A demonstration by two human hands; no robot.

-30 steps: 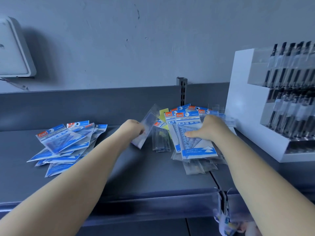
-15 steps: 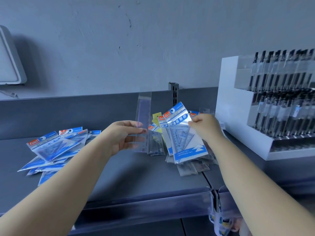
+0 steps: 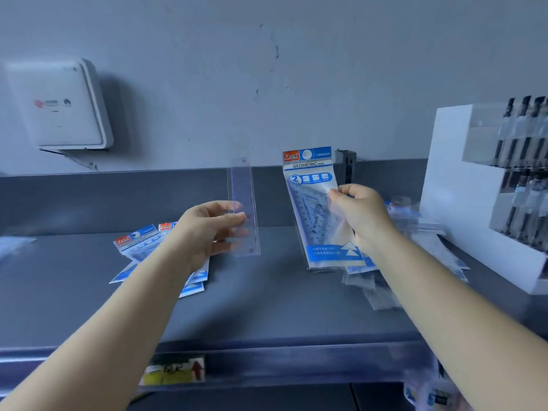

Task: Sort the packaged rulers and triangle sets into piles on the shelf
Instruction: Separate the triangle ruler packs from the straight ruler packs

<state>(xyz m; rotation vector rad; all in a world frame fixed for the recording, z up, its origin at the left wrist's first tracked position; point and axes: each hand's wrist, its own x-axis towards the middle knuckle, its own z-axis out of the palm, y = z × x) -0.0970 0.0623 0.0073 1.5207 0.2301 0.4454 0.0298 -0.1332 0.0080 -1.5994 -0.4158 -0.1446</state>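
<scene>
My left hand (image 3: 207,229) holds a clear packaged ruler (image 3: 241,197) upright above the grey shelf (image 3: 267,304). My right hand (image 3: 360,215) grips a blue-and-white packaged triangle set (image 3: 314,203) labelled GEOMETRIC, also upright, to the right of the ruler. Behind my left forearm lies a pile of triangle sets (image 3: 139,244) on the shelf. A mixed heap of packages (image 3: 415,256) lies under and behind my right hand, blurred.
A white tiered display of pens (image 3: 489,200) stands at the right end of the shelf. A white box (image 3: 62,105) is mounted on the wall at upper left. The shelf's front rail (image 3: 267,363) carries a price label (image 3: 175,370).
Both hands have risen off the shelf. The ruler went from tilted near the heap to upright in my left hand. My right hand lifted a triangle set off the heap and turned it upright.
</scene>
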